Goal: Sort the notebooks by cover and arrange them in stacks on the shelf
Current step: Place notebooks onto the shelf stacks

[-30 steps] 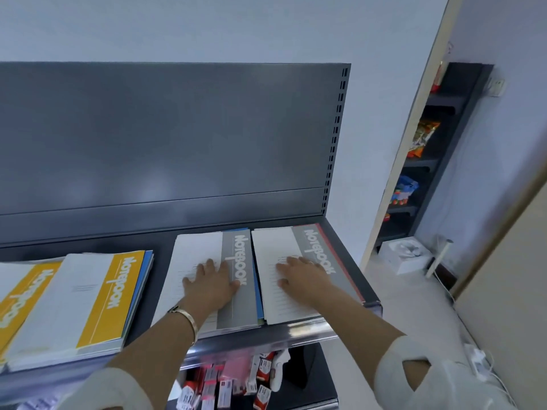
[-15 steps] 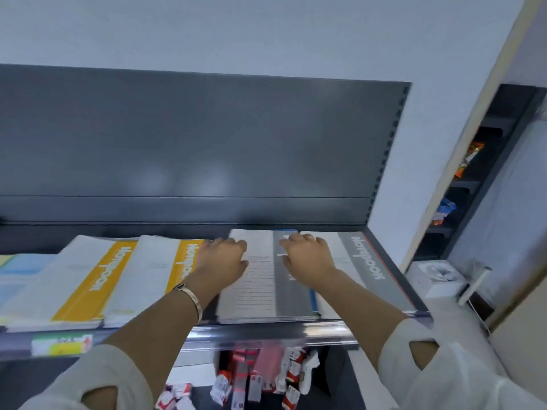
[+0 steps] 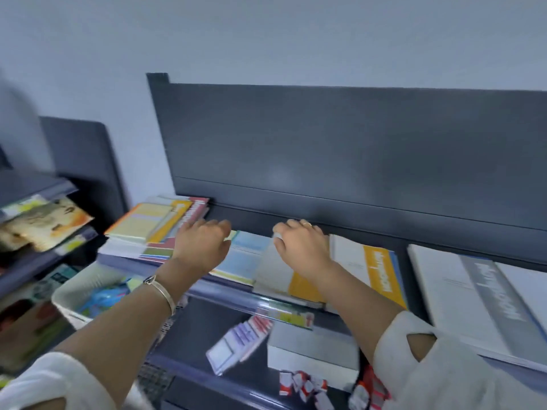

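Along the dark shelf (image 3: 236, 294) lie notebook stacks. A mixed pile (image 3: 154, 223) with yellow, red and orange covers sits at the far left, and a light blue notebook (image 3: 242, 255) lies beside it. Then come two yellow-striped stacks (image 3: 278, 276) (image 3: 381, 270), with grey-striped notebooks (image 3: 473, 291) at the right. My left hand (image 3: 201, 247) hovers over the edge of the mixed pile and the blue notebook, fingers loosely apart. My right hand (image 3: 302, 247) rests on the left yellow-striped stack, fingers curled over its far edge.
A white basket (image 3: 74, 294) with blue items stands below left. The lower shelf holds a white box (image 3: 310, 347), a card pack (image 3: 236, 341) and small red-white packets (image 3: 302, 383). A side rack (image 3: 44, 223) at left holds magazines. The dark back panel rises behind the shelf.
Both hands left the grey-striped notebooks and moved left along the shelf to the yellow-striped and blue ones. The view swung left with them.
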The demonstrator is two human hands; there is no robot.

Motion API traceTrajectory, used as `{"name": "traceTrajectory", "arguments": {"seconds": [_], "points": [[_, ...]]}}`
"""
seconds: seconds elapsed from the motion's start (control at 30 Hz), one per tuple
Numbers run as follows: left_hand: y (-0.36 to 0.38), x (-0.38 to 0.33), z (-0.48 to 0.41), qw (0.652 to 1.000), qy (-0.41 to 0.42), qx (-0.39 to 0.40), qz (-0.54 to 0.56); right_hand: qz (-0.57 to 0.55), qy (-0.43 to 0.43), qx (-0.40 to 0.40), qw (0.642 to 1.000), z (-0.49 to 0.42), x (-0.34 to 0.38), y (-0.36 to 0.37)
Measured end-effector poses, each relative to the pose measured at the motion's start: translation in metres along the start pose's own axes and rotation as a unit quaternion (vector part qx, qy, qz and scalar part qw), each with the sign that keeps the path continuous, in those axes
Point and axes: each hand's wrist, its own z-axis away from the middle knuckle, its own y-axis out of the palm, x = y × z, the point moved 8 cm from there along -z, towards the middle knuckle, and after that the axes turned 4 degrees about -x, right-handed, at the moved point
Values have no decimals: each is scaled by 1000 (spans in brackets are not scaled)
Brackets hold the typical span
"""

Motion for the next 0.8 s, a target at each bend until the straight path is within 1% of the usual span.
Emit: {"name": "traceTrajectory", "arguments": {"seconds": [0.1, 0.2, 0.3, 0.43, 0.63, 0.8], "points": [[5, 51, -1, 999, -29, -12, -8, -15, -29, -4, 999, -27, 45, 14], [17, 88, -4, 999, -50, -13, -16, -19, -54, 0, 998, -54, 76, 29], [33, 118, -15, 998, -68, -7, -12, -23, -72, 1, 997, -83, 96, 46], [47, 150, -38, 997, -79, 3, -19, -57, -90, 3, 994, -122, 115, 66], [71, 203, -65, 991, -126, 48, 4, -106, -114, 42, 987, -176, 146, 101], [103, 255, -72, 979, -181, 95, 22, -124, -123, 134, 976, -204, 171, 140]]}}
